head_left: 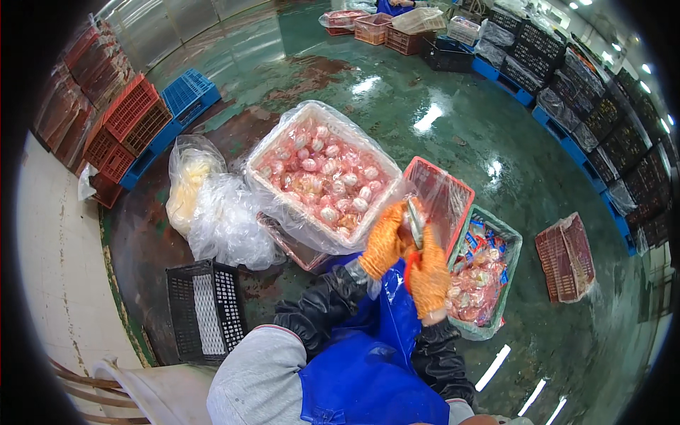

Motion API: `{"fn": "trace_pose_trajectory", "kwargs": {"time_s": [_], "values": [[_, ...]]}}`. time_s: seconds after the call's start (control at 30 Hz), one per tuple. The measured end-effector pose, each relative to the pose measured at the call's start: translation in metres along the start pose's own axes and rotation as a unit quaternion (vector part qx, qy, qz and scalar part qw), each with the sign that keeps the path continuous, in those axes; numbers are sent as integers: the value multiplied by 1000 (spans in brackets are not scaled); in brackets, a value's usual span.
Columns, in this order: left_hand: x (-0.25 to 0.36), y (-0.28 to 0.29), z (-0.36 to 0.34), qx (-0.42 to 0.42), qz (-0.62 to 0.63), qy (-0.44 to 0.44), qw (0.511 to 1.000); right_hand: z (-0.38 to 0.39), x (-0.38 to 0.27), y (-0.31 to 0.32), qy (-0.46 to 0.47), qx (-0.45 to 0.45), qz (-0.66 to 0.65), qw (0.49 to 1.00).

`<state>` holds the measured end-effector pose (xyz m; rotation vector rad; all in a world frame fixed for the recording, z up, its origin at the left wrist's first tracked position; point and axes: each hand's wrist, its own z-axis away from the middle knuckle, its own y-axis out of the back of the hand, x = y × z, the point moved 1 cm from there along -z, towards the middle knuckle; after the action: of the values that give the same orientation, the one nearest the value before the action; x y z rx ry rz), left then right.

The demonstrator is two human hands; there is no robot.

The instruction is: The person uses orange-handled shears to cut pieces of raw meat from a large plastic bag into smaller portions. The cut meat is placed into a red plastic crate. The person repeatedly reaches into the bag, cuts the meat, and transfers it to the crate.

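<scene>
My left hand [384, 239], in an orange textured glove, is closed near the right rim of a white crate [280, 132]. What it grips is mostly hidden; something pinkish in clear plastic shows by its fingertips. Just right of it, my right hand [429, 280], gloved alike, is closed round red-handled scissors [414, 222], their blades pointing up beside the left fingers. Round pink-and-white pieces in clear wrap [338, 187] fill the plastic-lined white crate. Beyond my hands is a red crate [464, 185] with a clear liner. A green crate [511, 263] at the right holds pinkish wrapped pieces and blue-and-red packaging.
Clear plastic bags [230, 219] and a black crate [185, 312] stand to the left. A dark red crate [565, 256] is on the wet green floor at right. Stacked crates on blue pallets [549, 126] line the right side. Another person [394, 7] is at the far top.
</scene>
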<state>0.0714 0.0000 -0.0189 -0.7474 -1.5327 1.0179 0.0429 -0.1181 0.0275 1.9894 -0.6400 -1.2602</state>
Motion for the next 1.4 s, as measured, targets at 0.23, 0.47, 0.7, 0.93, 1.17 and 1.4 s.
{"fn": "trace_pose_trajectory", "kwargs": {"time_s": [0.23,0.47,0.7,0.93,1.17,1.4], "values": [[7,-23,24,-7,-37,47,998,8,19,0,-73,107,-382,915],[-17,-10,38,-13,-348,82,934,8,22,6,-143,46,-566,811],[-3,-26,48,0,-367,137,920,9,5,12,-148,28,-555,818],[-10,-23,49,-4,-296,98,950,9,14,6,-193,15,-580,792],[11,-6,26,122,-355,50,925,18,21,9,-144,-28,-490,859],[0,3,10,146,-479,-165,849,33,17,6,-121,-141,-320,929]]}}
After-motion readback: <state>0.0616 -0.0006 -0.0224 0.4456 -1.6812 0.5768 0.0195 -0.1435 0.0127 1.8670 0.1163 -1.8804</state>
